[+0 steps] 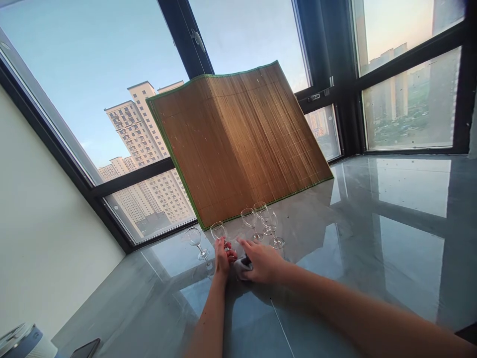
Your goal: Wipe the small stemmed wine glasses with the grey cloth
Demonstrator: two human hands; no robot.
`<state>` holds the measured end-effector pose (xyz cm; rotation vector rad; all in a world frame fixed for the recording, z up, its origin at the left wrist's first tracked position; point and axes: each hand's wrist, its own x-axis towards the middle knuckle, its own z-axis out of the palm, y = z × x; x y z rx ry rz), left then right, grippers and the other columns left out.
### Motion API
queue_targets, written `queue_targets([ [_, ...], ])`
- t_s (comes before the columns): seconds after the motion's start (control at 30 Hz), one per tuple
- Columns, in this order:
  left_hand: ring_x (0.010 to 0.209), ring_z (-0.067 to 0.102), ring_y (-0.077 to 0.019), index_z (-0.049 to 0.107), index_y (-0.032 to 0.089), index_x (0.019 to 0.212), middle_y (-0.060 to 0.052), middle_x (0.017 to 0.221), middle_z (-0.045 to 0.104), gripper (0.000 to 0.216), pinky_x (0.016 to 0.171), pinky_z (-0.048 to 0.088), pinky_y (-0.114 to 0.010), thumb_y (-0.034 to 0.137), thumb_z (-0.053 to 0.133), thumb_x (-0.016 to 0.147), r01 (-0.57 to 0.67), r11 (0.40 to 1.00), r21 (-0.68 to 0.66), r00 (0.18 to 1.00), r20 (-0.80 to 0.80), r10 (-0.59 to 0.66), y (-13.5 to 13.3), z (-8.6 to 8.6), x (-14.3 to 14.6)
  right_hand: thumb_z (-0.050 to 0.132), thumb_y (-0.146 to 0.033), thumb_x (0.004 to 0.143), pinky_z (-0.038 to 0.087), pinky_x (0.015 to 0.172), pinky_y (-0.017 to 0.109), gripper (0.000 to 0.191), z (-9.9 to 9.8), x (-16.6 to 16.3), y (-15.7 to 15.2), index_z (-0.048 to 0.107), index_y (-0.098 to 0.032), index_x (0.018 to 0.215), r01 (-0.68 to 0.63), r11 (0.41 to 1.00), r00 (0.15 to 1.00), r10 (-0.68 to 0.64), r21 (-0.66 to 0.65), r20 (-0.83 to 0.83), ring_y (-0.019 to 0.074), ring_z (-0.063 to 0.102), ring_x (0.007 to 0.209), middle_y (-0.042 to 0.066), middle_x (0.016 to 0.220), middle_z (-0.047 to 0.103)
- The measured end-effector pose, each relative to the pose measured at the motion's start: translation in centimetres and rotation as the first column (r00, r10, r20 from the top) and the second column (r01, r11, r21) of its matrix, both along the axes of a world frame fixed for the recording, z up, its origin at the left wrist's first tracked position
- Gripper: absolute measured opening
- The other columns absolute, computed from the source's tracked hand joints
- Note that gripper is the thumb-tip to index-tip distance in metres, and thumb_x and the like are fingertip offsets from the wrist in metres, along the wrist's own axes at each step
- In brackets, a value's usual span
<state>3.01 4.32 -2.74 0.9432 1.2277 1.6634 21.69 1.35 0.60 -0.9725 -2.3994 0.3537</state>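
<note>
My left hand [224, 257] has its fingers curled at the stem of a small clear wine glass [218, 230], whose bowl rises above them. Close on its right, my right hand [263, 261] is bent over a crumpled grey-white cloth [243, 268], with the thumb side toward my left hand. Something clear and faint shows between the hands, too blurred to name. Another stemmed glass [194, 236] stands upright to the left. Beyond my right hand, a cluster of similar glasses includes a near one [270, 220], one to its left [248, 218] and one behind [260, 206].
A brown bamboo mat [238, 144] with green edging leans against the dark-framed windows behind the glasses. The glossy grey tiled surface [335, 268] reflects the windows. At the lower left are a white and blue cup [26, 343] and a dark phone-like object [86, 349].
</note>
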Motion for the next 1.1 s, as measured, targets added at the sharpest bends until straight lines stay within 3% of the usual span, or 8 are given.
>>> queue_targets([
  [0.1, 0.034, 0.046, -0.0066, 0.045, 0.024, 0.107, 0.007, 0.069, 0.051, 0.038, 0.033, 0.024, -0.016, 0.056, 0.05, 0.087, 0.022, 1.0, 0.006, 0.999, -0.034, -0.022, 0.0, -0.2, 0.3, 0.065, -0.031, 0.073, 0.043, 0.078, 0.034, 0.082, -0.4, -0.1, 0.2, 0.036, -0.016, 0.148, -0.058, 0.998, 0.998, 0.058, 0.016, 0.024, 0.0331, 0.061, 0.109, 0.015, 0.123, 0.066],
  [0.23, 0.033, 0.047, -0.0074, 0.046, 0.023, 0.107, 0.006, 0.07, 0.056, 0.048, 0.033, 0.022, -0.017, 0.065, 0.05, 0.083, 0.053, 0.998, 0.017, 0.997, -0.064, -0.052, 0.0, -0.3, 0.4, 0.061, -0.017, 0.068, 0.04, 0.069, 0.029, 0.078, -0.8, -0.2, 0.5, 0.04, -0.018, 0.143, -0.038, 0.999, 0.999, 0.037, 0.013, 0.039, 0.0294, 0.064, 0.099, 0.012, 0.112, 0.07],
  [0.37, 0.029, 0.042, -0.0069, 0.047, 0.021, 0.107, 0.0, 0.077, 0.064, 0.059, 0.032, 0.022, -0.02, 0.073, 0.047, 0.079, 0.079, 0.997, 0.019, 0.995, -0.066, -0.078, -0.1, 0.0, 0.2, 0.059, -0.014, 0.07, 0.037, 0.066, 0.027, 0.068, -0.7, -0.2, 0.5, 0.046, -0.023, 0.137, -0.027, 1.0, 0.999, 0.027, -0.008, -0.02, 0.0268, 0.064, 0.098, 0.008, 0.112, 0.07],
  [0.53, 0.029, 0.038, -0.0056, 0.048, 0.018, 0.11, -0.008, 0.088, 0.07, 0.065, 0.032, 0.018, -0.022, 0.076, 0.041, 0.08, 0.131, 0.991, 0.023, 0.991, -0.039, -0.13, -0.3, 0.5, -0.3, 0.059, -0.017, 0.071, 0.036, 0.064, 0.028, 0.072, -1.4, -0.4, 0.8, 0.042, -0.02, 0.141, 0.023, 0.999, 0.999, -0.025, -0.045, -0.042, 0.0266, 0.066, 0.091, 0.008, 0.102, 0.073],
  [0.77, 0.031, 0.034, -0.0059, 0.048, 0.019, 0.111, 0.002, 0.073, 0.059, 0.066, 0.034, 0.022, -0.023, 0.076, 0.036, 0.08, 0.055, 0.998, 0.002, 0.975, -0.215, -0.053, -0.1, 0.4, 0.4, 0.057, -0.017, 0.072, 0.038, 0.066, 0.029, 0.078, -2.6, -0.9, 1.4, 0.038, -0.015, 0.147, 0.048, 0.999, 0.996, -0.048, -0.005, -0.076, 0.0274, 0.066, 0.091, 0.012, 0.105, 0.073],
  [0.9, 0.038, 0.039, -0.0085, 0.054, 0.02, 0.105, 0.005, 0.065, 0.052, 0.057, 0.038, 0.028, -0.023, 0.071, 0.044, 0.082, -0.012, 1.0, 0.026, 0.949, -0.314, 0.019, -0.3, 0.3, 1.0, 0.056, -0.014, 0.071, 0.039, 0.065, 0.03, 0.08, -2.6, -1.1, 1.1, 0.036, -0.011, 0.149, 0.074, 0.997, 0.994, -0.074, 0.0, -0.086, 0.0286, 0.067, 0.089, 0.014, 0.104, 0.073],
  [0.97, 0.052, 0.052, -0.0136, 0.057, 0.02, 0.102, 0.001, 0.069, 0.057, 0.054, 0.048, 0.038, -0.026, 0.069, 0.046, 0.084, -0.09, 0.994, 0.064, 0.886, -0.451, 0.109, -0.7, 0.4, 1.2, 0.056, -0.013, 0.07, 0.04, 0.065, 0.029, 0.083, -2.5, -1.2, 1.1, 0.034, -0.013, 0.149, 0.089, 0.996, 0.989, -0.089, -0.011, -0.114, 0.0274, 0.067, 0.089, 0.013, 0.105, 0.073],
  [1.1, 0.081, 0.066, -0.0235, 0.059, 0.02, 0.11, -0.008, 0.091, 0.07, 0.054, 0.07, 0.047, -0.033, 0.066, 0.038, 0.091, -0.256, 0.961, 0.101, 0.629, -0.738, 0.245, -1.4, 0.9, 1.5, 0.055, -0.009, 0.07, 0.041, 0.07, 0.028, 0.082, -2.4, -1.3, 1.3, 0.034, -0.02, 0.149, 0.13, 0.992, 0.965, -0.125, 0.005, -0.23, 0.0232, 0.066, 0.09, 0.009, 0.108, 0.072],
])
